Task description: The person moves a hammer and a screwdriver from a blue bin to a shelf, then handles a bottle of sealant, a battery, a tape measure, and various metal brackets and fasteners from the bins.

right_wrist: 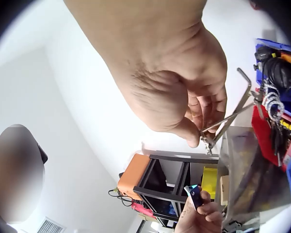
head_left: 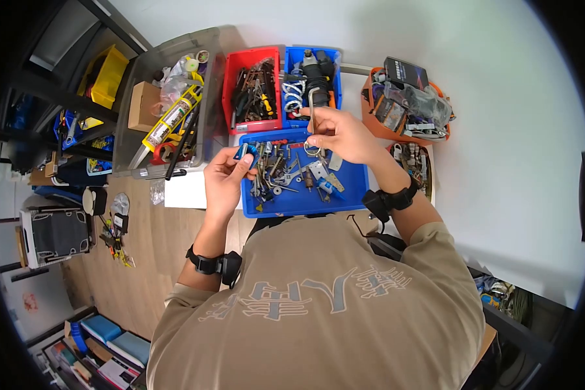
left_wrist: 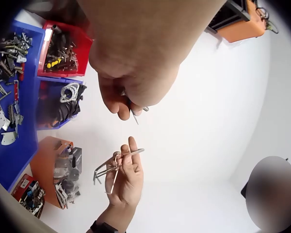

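Left hand (head_left: 225,181): curled round a small blue-and-silver piece (head_left: 245,155), thumb laid along it, held up at the far left corner of the blue tray (head_left: 352,187). From the right wrist view the piece is dark blue with a pale end (its exact kind I cannot tell).

Right hand (head_left: 346,135): thumb and fingers pinch a few bent metal rods (head_left: 312,107), one with a hooked end pointing away from the person; they hang in the air near the tray's far edge. The left wrist view shows the rods spread at angles to each other.

Between the hands: a plain gap; they are well apart, each with its own load.

Blue tray: on the white bench (head_left: 187,194), just in front of the person, strewn with loose metal hardware (head_left: 276,170) (bolts, rods, plates, all jumbled).

Behind the tray: a red bin (head_left: 265,124) of tools and, right beside it, a blue bin (head_left: 291,122) with a dark power tool (head_left: 316,75) and a coil of white cord (head_left: 293,95).

Right of these: an orange bin (left_wrist: 44,155) packed with bagged parts and a black box (head_left: 406,70).

Left of these: a translucent grey bin (head_left: 213,91) holding a yellow-labelled tube (head_left: 172,121) and a cardboard box (head_left: 142,107).

Wrists: a black band (head_left: 206,263) on each.
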The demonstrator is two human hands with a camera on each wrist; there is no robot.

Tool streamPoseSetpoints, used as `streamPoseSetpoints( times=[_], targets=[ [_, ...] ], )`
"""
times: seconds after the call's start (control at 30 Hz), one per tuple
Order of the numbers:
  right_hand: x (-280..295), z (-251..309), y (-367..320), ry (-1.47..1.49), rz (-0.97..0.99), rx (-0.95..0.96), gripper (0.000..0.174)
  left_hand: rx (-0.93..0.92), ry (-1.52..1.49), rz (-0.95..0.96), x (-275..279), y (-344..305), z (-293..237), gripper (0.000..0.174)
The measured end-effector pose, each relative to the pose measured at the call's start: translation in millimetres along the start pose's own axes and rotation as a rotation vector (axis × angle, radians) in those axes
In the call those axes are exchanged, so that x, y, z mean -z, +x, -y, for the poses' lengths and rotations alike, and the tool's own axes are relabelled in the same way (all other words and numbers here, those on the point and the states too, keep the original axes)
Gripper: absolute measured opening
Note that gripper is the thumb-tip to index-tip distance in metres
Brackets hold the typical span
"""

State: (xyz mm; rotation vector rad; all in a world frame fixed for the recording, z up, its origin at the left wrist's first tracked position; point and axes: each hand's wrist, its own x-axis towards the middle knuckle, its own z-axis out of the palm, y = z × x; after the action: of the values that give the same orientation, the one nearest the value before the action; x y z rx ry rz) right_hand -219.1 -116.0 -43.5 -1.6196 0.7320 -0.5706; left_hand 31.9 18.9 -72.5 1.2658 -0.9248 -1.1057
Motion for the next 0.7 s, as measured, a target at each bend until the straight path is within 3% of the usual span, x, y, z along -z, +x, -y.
streamPoseSetpoints(
  times=[0.07, 0.13, 0.2, 0.27, 0.37, 0.47, 0.6, 0.63, 0.7],
  targets=[
    [-8, -15, 32, -0.072, 0.111, -0.126, 0.053, -0.007, -0.008, -0.009, 25, 5, -4, 0.016],
    [-24, -38, 72, -0.040, 0.108, -0.084, 0.049, -0.036, 0.009, -0.016, 51, 8, -12, 0.017],
    [-44, -54, 114, -0.024, 0.068, -0.132, 0.042, -0.032, -0.005, -0.020, 76, 11, -20, 0.017],
    [-62, -93, 159, -0.053, -0.001, -0.061, 0.033, -0.034, -0.013, -0.030, 101, 13, -26, 0.018],
    [-76, -127, 215, -0.254, -0.093, -0.137, 0.027, 0.009, -0.023, -0.037, 130, 13, -32, 0.019],
    [-72, -188, 272, -0.271, -0.176, -0.149, 0.028, 0.024, -0.034, -0.019, 155, 13, -33, 0.015],
    [-65, -207, 294, -0.585, -0.280, -0.111, 0.049, 0.054, -0.033, -0.014, 178, 16, -31, 0.017],
    [-63, -199, 294, -0.647, -0.187, -0.271, 0.053, 0.066, -0.029, -0.016, 181, 17, -31, 0.017],
    [-72, -191, 285, -0.594, -0.193, -0.201, 0.045, 0.062, -0.064, -0.019, 183, 21, -33, 0.020]
  ],
)
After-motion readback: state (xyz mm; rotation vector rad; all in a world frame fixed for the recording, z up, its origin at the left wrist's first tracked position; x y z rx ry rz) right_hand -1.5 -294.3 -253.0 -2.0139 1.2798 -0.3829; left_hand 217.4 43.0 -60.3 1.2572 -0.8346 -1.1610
